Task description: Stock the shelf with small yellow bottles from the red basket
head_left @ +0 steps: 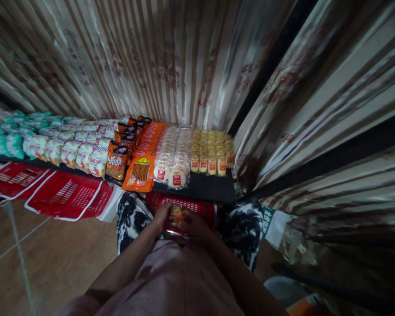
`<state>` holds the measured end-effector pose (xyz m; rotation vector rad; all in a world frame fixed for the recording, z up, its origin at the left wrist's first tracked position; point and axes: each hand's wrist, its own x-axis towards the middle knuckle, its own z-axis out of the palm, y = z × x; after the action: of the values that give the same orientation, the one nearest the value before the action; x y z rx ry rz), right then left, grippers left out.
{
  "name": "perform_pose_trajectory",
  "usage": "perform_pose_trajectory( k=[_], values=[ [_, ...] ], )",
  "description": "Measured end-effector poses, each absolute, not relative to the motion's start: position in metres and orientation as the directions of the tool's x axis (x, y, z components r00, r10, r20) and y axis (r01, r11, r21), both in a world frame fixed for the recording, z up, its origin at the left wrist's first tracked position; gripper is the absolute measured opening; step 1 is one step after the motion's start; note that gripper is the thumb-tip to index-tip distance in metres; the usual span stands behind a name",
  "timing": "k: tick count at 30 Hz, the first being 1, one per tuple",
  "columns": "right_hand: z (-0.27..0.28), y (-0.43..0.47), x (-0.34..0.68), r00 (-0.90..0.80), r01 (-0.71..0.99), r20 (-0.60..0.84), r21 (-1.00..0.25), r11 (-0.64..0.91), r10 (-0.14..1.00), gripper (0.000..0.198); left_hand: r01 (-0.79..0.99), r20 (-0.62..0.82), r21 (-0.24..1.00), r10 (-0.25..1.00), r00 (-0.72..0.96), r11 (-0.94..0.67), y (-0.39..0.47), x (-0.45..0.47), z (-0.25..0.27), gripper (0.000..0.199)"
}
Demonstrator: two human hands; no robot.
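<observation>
Low in front of my body, my left hand [163, 215] and my right hand [195, 223] are closed around a small yellow snack packet [177, 213] from its two sides. Dim light hides part of the fingers. Beneath them, between my knees, stands a red plastic basket [208, 210], with more yellow packets visible near its front. On the black shelf [206, 189] just ahead, matching yellow snack packets [212, 166] stand in rows at the right end. Beside them lie round white rice crackers [171, 171] in clear wrappers.
Farther left on the shelf are orange stick-snack bags [140, 172], a dark orange bag [116, 161], white bags [73, 153] and green bags [15, 144]. Red baskets [69, 193] with white handles stand below. Pleated curtains [151, 57] and black poles [273, 66] rise behind and to the right.
</observation>
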<state>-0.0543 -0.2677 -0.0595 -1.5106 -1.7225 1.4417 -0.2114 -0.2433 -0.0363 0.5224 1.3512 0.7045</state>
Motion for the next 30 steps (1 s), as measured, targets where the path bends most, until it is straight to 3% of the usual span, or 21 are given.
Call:
perform_pose_trajectory(
  k=[6, 10, 16, 21, 30],
  values=[
    [-0.037, -0.270, -0.033, -0.320, 0.471, -0.201, -0.882, -0.029, 0.926, 0.030, -0.262, -0.582, 0.749, 0.793, 0.180, 0.609, -0.258, -0.195, -0.019, 0.039],
    [-0.017, -0.267, -0.024, -0.306, 0.551, -0.153, -0.833, 0.044, 0.940, 0.028, -0.117, -0.507, 0.836, 0.837, 0.206, 0.535, -0.260, -0.187, -0.008, 0.040],
    [0.007, -0.255, -0.016, -0.214, 0.615, -0.074, -0.785, 0.076, 0.974, 0.019, 0.209, -0.274, 0.948, 0.951, 0.146, 0.241, -0.246, -0.173, -0.001, 0.024],
    [0.016, -0.245, -0.010, -0.079, 0.480, -0.026, -0.877, 0.015, 0.997, 0.035, 0.253, -0.135, 0.963, 0.979, 0.154, 0.094, -0.231, -0.158, 0.014, 0.028],
    [0.015, -0.239, -0.011, 0.214, 0.421, 0.055, -0.906, -0.041, 0.975, 0.034, 0.390, -0.043, 0.921, 0.992, 0.118, -0.007, -0.208, -0.133, 0.019, 0.031]
  ],
)
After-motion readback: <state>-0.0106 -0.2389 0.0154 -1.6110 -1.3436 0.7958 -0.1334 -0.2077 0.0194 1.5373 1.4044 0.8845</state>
